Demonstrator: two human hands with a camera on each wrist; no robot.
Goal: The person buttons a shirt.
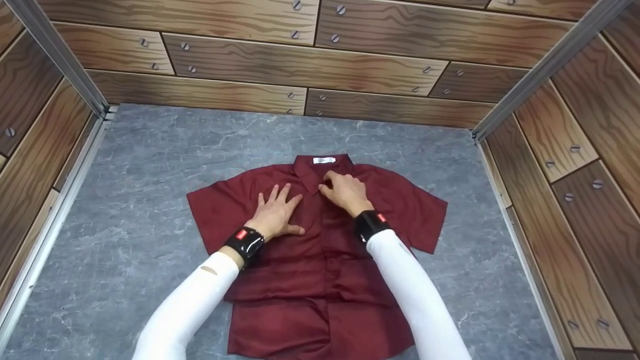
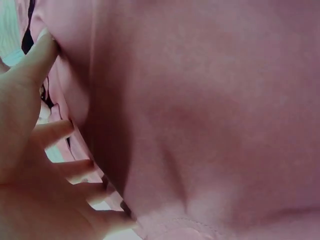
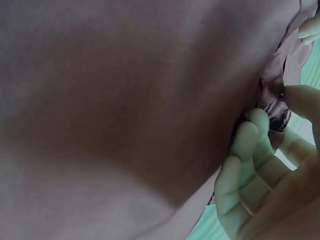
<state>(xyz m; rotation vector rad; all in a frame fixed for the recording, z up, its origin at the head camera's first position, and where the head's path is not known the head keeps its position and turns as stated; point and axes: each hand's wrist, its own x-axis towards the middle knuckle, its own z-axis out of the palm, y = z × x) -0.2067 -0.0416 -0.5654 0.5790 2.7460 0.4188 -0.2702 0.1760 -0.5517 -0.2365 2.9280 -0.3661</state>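
Observation:
A dark red short-sleeved button shirt (image 1: pixel 295 280) lies front side up, its collar toward the back and a white label (image 1: pixel 324 160) inside the neck. My left hand (image 1: pixel 274 216) rests flat on the chest beside the button placket, fingers spread; the left wrist view shows that hand (image 2: pixel 45 165) against the cloth, which looks pink there. At the collar, my right hand (image 1: pixel 345 191) has curled fingers and holds the fabric between thumb and fingers. The right wrist view shows this hand (image 3: pixel 270 190) around a dark fold. The right collar flap is mostly hidden by the hand.
Under the shirt is a grey marbled surface (image 1: pixel 150 150). Wood-patterned panels (image 1: pixel 240 65) stand at the back and both sides, with metal rails (image 1: pixel 540 75) at the corners. Creases run across the shirt's lower half. Black bands (image 1: pixel 372 224) circle both wrists.

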